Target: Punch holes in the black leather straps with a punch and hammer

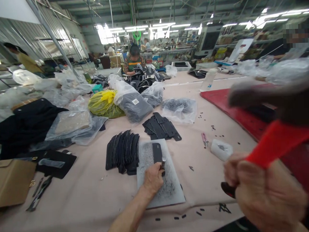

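My left hand (pixel 153 178) is closed around a small metal punch (pixel 163 166), held at the lower end of a dark strip (pixel 157 152). The strip lies on a pale, speckled board (pixel 172 183). Raised at the right, my right hand (pixel 265 186) grips a hammer (pixel 279 142) with a red handle; its dark head is blurred by motion. Left of the board stands a row of dark strips (pixel 122 151), packed closely together. Behind the board, more dark pieces (pixel 161 126) are loosely piled.
Plastic-wrapped bundles (pixel 135 104) and a yellow bag (pixel 105 103) lie behind. A cardboard box (pixel 13 182) and cutter (pixel 39 194) are at left. Pink snips (pixel 204 140), a white roll (pixel 221 150) and a red board (pixel 227 105) lie right. A person (pixel 134 59) sits across the table.
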`<state>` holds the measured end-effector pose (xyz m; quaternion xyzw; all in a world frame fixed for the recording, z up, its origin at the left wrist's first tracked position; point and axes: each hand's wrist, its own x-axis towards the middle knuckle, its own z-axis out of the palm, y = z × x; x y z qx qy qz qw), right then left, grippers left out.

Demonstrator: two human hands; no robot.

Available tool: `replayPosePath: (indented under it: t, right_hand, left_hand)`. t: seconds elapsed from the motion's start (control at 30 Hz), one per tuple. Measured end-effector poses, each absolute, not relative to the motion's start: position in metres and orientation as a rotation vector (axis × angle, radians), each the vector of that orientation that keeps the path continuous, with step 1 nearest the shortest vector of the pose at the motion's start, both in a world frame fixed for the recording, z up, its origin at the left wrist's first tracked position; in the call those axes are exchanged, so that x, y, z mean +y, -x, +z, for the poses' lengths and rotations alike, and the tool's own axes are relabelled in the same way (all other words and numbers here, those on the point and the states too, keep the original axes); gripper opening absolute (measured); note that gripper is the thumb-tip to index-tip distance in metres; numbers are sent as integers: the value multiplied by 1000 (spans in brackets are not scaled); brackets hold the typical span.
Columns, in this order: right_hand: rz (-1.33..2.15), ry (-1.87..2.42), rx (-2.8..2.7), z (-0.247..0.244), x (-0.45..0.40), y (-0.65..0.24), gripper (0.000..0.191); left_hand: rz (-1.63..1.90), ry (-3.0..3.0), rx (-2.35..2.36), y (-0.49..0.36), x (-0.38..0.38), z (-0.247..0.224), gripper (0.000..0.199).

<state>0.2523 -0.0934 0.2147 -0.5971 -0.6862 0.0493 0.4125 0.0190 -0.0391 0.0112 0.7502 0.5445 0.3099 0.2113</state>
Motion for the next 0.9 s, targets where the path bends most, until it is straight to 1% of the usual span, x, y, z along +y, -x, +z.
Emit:
replayPosePath:
  t: [0.07, 0.17, 0.27, 0.33, 0.4, 0.43, 0.47, 0.53, 0.57, 0.6, 0.63, 0.73, 0.8, 0.9]
  right_hand:
    - [151, 1513, -1932, 199, -96, -253, 34]
    - [311, 1697, -2150, 176, -95, -264, 33]
    - [577, 1867, -2027, 147, -88, -280, 38]
    - [785, 1928, -1907, 118, -79, -288, 41]
    - [914, 2052, -1808, 85, -71, -292, 40]
    - [876, 2136, -1805, 69, -67, -291, 37]
    - [768, 2200, -1827, 57, -64, -288, 33]
    - [429, 2187, -1928, 41, -60, -276, 25]
    - [290, 2094, -1983, 39, -58, -266, 28]
    - [223, 1968, -2031, 40, -57, -254, 34]
    - [229, 1839, -2070, 42, -56, -241, 38]
    - [449, 1583, -2119, 49, -53, -200, 39]
    - [570, 1555, -2083, 48, -52, -179, 41]
    - [631, 1609, -1997, 42, -53, -165, 45]
  left_hand:
    - [853, -2084, 1508, -19, -39, 13, 14]
    - [853, -2095, 1503, -20, -39, 14, 13]
    - [886, -2097, 1500, -20, -39, 12, 12]
    - [907, -2087, 1495, -19, -40, 10, 12]
    - [916, -2079, 1491, -18, -40, 7, 12]
    - [914, -2081, 1489, -18, -40, 7, 12]
    - [909, -2084, 1486, -17, -39, 6, 12]
    - [887, -2099, 1480, -16, -39, 6, 12]
    - [873, -2104, 1479, -16, -39, 6, 12]
    - [860, -2108, 1481, -15, -38, 6, 12]
    - [847, -2110, 1482, -15, -38, 7, 12]
    - [809, -2107, 1477, -16, -37, 10, 15]
    - [798, -2077, 1462, -16, -37, 12, 18]
    - [834, -1928, 1436, -15, -32, 18, 21]
